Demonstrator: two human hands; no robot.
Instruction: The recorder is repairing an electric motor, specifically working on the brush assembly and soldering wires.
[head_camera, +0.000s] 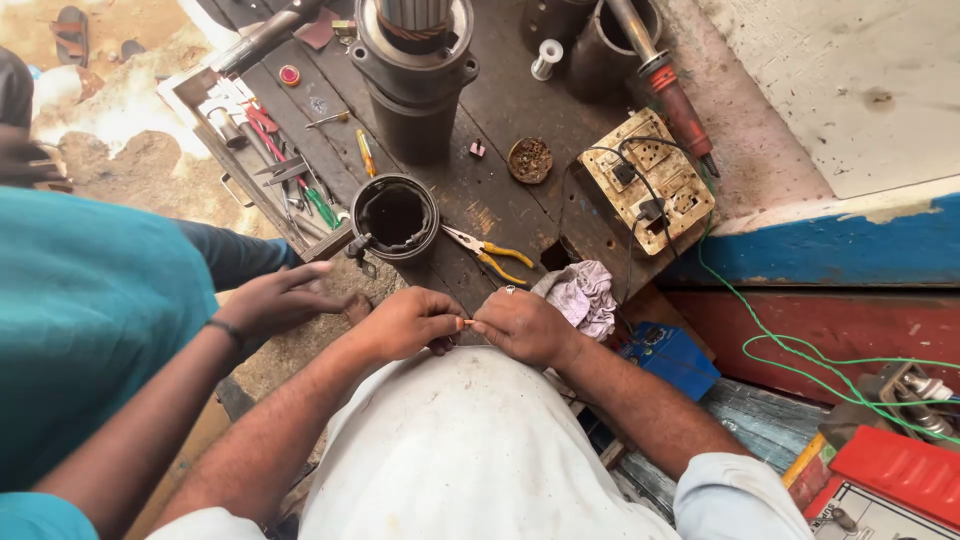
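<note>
— Wire end (467, 322), thin and orange-tipped, sits right between the two hands at the near edge of the bench (500, 110). Start from the big things, though?

— Right. The dark wooden bench runs up the middle, and a co-worker in a teal shirt (90, 310) fills the left side, with that person's hand (275, 300) resting at the bench edge, just beside the wearer's left hand. A tall grey motor housing (413, 75) stands upright at the far end of the bench.

— And nearer?

— A round black motor casing (395, 215) stands open-topped near the bench's left edge. To the right lies a worn cream switchboard (648, 180) with black cables plugged in, and a green wire (780, 345) trails from it down to the right. A crumpled pale rag (582, 295) lies just beside the right hand.

— The hands themselves?

— Left hand (405, 322) and right hand (520, 325) meet in front of the white shirt, fingers of both pinched together on the little wire end, thumbs and forefingers nearly touching each other.

— Smaller bits?

— Yellow-handled pliers (490, 252) lie on the bench just beyond the hands, between casing and rag. Further off sits a small round tin (530, 160) of bits.
</note>
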